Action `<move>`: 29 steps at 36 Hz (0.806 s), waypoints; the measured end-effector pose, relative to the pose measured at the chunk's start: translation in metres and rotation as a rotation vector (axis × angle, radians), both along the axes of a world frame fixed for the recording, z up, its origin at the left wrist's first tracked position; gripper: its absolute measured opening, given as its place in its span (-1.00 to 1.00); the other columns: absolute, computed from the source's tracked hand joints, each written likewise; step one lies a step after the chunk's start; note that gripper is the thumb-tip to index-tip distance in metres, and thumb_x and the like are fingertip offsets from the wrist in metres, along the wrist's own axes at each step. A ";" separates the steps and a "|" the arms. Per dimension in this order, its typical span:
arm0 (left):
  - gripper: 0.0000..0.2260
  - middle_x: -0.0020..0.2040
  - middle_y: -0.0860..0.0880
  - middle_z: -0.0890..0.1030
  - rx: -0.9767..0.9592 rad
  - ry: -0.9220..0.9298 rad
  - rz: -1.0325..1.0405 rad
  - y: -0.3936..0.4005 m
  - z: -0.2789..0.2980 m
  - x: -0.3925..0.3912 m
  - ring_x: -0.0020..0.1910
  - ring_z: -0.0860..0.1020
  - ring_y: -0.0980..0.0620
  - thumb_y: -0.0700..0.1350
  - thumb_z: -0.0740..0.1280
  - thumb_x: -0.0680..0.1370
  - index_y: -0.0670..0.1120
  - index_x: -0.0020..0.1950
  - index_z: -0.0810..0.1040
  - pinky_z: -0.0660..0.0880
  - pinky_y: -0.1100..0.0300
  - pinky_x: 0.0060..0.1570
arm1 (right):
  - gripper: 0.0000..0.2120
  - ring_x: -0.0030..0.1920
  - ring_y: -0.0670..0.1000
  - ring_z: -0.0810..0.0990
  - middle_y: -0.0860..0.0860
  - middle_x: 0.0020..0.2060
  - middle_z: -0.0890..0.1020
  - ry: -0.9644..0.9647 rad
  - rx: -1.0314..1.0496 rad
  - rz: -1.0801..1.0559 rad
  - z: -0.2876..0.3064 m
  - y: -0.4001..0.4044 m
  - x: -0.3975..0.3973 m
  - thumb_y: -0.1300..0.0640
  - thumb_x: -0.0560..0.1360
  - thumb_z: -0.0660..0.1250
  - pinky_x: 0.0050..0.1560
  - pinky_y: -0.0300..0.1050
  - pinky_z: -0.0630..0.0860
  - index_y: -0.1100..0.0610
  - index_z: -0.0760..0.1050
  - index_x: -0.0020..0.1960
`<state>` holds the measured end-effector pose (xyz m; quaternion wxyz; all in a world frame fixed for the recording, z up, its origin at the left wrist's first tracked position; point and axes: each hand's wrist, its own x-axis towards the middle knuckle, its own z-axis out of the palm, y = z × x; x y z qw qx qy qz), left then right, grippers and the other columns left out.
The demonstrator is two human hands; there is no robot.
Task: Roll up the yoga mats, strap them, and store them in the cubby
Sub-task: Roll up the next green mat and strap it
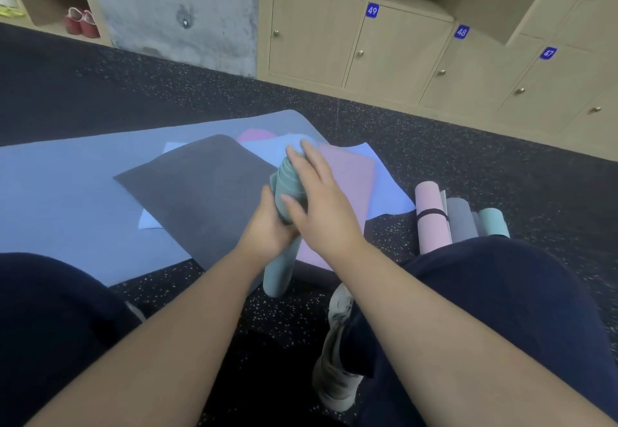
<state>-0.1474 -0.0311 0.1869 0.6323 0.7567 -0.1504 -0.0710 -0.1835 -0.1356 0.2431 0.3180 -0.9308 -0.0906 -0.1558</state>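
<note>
teal mat roll (280,269) stands on end on the floor, in front of the flat dark mat (200,189) | left hand (267,232) grip clenched round its middle | right hand (321,202) flat on top, fingers straight | no strap visible, possibly hidden | risk: unstrapped coil springs loose if grip eases

Bare floor (418,125) lies open toward the lockers (401,48); rolled mats (461,219) crowd the right.

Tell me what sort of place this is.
Probably a gym or yoga studio changing area: numbered lockers line the wall, speckled rubber flooring covers the ground, and yoga mats lie spread and rolled on it.
</note>
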 end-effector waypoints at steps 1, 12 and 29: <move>-0.55 -0.01 0.04 0.49 0.037 0.010 -0.001 0.002 -0.007 -0.001 -0.09 0.50 0.15 0.02 0.33 0.33 -0.08 0.11 0.25 0.52 0.14 -0.12 | -0.39 0.50 -0.06 0.17 -0.09 0.56 0.10 0.041 -0.029 0.002 -0.005 -0.002 0.000 0.20 0.56 0.31 0.40 -0.03 0.31 0.00 0.18 0.54; -0.52 0.07 0.14 0.43 0.056 -0.033 0.007 -0.003 -0.010 0.010 -0.04 0.49 0.26 -0.14 0.38 0.48 -0.04 0.25 0.15 0.44 0.33 -0.14 | -0.38 0.49 -0.04 0.25 -0.09 0.53 0.22 0.064 -0.040 -0.052 -0.025 -0.014 0.008 0.13 0.49 0.39 0.40 0.05 0.31 -0.04 0.29 0.50; -0.52 0.08 0.19 0.51 -0.116 -0.153 0.021 0.002 0.015 0.018 0.00 0.53 0.34 -0.19 0.42 0.47 0.01 0.28 0.26 0.46 0.38 0.00 | -0.35 0.50 -0.15 0.08 -0.04 0.57 0.03 0.142 0.187 -0.063 0.002 -0.003 0.003 0.09 0.60 0.25 0.37 -0.30 0.15 0.03 0.01 0.58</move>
